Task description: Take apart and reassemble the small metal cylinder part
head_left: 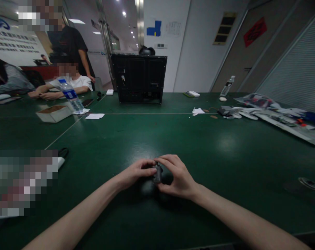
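Both of my hands meet on the dark green table (173, 135) just in front of me. Between them is a small dark grey cylindrical part (157, 173), standing roughly upright. My left hand (136, 173) has its fingers curled and pinches the part from the left. From the right, my right hand (176, 177) wraps its fingers over the top and side of the part. Much of the part is hidden by the fingers.
A black computer case (139, 78) stands at the table's far middle. A water bottle (71, 95) and a flat cardboard box (54, 113) are far left, beside a seated person (68, 83); another person stands behind. Papers and packaging (274, 111) lie far right, near another bottle (228, 85).
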`<state>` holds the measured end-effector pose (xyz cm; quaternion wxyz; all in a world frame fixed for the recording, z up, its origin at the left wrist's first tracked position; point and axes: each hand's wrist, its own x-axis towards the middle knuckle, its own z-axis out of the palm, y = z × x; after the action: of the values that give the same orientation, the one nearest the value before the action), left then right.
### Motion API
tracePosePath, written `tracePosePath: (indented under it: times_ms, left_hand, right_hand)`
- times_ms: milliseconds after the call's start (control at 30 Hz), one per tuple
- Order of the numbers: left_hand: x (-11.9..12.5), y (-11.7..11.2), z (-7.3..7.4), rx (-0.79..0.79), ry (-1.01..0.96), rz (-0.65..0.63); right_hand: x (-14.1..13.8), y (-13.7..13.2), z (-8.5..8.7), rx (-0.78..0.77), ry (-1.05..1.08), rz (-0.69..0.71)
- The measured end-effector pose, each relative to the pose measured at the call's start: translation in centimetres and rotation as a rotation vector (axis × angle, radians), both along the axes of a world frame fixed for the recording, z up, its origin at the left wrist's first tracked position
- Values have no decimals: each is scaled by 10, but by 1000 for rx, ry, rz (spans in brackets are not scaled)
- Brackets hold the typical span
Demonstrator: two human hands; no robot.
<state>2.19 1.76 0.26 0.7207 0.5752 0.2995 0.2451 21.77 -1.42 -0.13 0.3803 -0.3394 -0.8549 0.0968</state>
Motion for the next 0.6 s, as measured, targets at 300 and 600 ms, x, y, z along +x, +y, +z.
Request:
tracePosePath:
  times_ms: [300,600]
  left_hand:
    - [-1,-5,-1,-273,-149,-62]
    - [0,-6,-5,-173,13,-90]
  right_hand:
    - [-1,-1,0,6,-12,35]
    - [0,0,-2,-56,25,47]
